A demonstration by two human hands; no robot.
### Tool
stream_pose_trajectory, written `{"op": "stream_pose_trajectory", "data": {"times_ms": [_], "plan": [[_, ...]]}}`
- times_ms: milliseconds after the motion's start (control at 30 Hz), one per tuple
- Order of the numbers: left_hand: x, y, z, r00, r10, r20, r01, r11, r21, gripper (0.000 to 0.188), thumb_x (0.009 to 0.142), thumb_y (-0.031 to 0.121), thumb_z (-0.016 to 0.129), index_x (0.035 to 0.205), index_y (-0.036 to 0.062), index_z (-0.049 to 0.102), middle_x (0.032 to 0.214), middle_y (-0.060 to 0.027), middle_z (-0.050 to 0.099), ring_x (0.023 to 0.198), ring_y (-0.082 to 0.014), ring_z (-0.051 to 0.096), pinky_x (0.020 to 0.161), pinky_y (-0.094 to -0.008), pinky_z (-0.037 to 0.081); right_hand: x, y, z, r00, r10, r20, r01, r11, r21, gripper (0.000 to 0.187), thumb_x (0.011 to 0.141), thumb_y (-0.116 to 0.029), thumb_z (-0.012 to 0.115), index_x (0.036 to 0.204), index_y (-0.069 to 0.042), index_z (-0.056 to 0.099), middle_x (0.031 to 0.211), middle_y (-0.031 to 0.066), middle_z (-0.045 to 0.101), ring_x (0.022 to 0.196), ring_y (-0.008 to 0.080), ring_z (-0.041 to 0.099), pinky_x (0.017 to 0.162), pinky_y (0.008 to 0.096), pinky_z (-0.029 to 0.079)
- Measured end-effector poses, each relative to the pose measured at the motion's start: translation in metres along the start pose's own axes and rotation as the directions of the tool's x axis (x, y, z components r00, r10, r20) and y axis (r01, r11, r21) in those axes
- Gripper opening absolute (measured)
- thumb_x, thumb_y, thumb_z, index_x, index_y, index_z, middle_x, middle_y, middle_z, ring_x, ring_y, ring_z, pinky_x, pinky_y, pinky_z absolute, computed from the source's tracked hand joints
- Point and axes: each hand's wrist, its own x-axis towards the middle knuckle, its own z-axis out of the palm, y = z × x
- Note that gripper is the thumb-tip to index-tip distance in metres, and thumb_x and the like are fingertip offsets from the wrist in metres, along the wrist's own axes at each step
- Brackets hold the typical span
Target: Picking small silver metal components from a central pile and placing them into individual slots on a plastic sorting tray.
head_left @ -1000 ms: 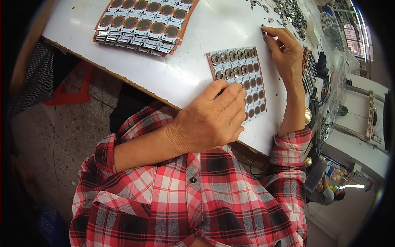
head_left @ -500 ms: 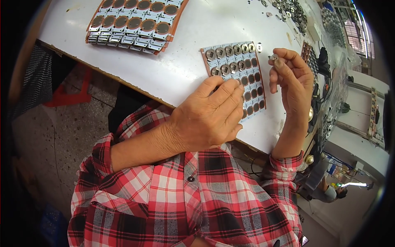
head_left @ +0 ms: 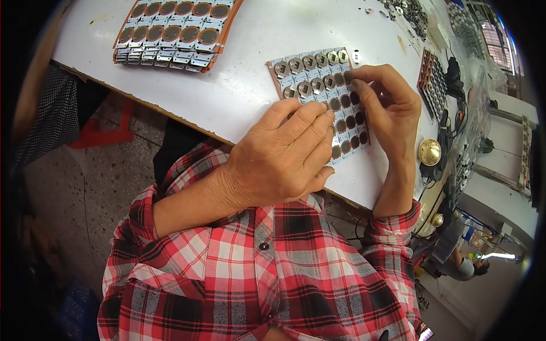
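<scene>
Circuit-board panel (head_left: 343,116), any lettering illegible, under curled left hand (head_left: 281,152); right hand (head_left: 391,107), fingers nearly closed; cannot tell what either grips.

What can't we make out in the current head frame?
All head view:
Circuit panel: lower-left part hidden by the left hand.
Right hand: its fingers hide whether the fingertips hold a part.
Panel stack: far end cut off by the top edge.
Loose metal parts: single shapes too small.

The head-worn fisheye looks down from close above onto the hands (head_left: 278,156) and tabletop (head_left: 239,91).
</scene>
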Motion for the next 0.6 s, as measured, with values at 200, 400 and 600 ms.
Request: {"op": "stream_pose_trajectory", "data": {"times_ms": [200,400,600], "plan": [[0.000,0.000,0.000,1.000,-0.001,0.002,0.001,1.000,0.003,0.050,0.067,0.026,0.084,0.104,-0.0047,0.071,0.119,-0.0196,0.071,0.115,-0.0330,0.068,0.094,-0.0475,0.054,-0.001,-0.008,-0.002,1.000,-0.007,-0.011,0.006,0.993,-0.118,0.020,0.087,0.009,0.071,0.104,-0.002,0.076,0.088,0.0026,0.069,0.069,0.0063,0.063,0.060,0.0216,0.049],[0.000,0.000,0.000,1.000,0.003,0.004,-0.003,1.000,0.008,0.050,0.066,0.026,0.084,0.104,-0.0050,0.071,0.118,-0.0199,0.071,0.115,-0.0332,0.068,0.094,-0.0475,0.054,-0.003,-0.008,-0.001,1.000,0.025,0.004,-0.025,0.998,-0.062,0.016,0.099,0.002,0.068,0.114,0.000,0.072,0.090,-0.0029,0.069,0.071,0.0024,0.056,0.064,0.0170,0.045],[0.000,0.000,0.001,1.000,0.002,-0.005,-0.002,1.000,0.001,0.051,0.065,0.026,0.084,0.104,-0.0055,0.071,0.117,-0.0199,0.071,0.115,-0.0332,0.068,0.093,-0.0469,0.054,-0.003,-0.013,0.010,0.980,0.199,0.007,-0.197,0.960,0.199,0.014,0.099,-0.002,0.071,0.113,0.000,0.073,0.093,-0.0013,0.073,0.070,0.0012,0.057,0.062,0.0157,0.044]]}}
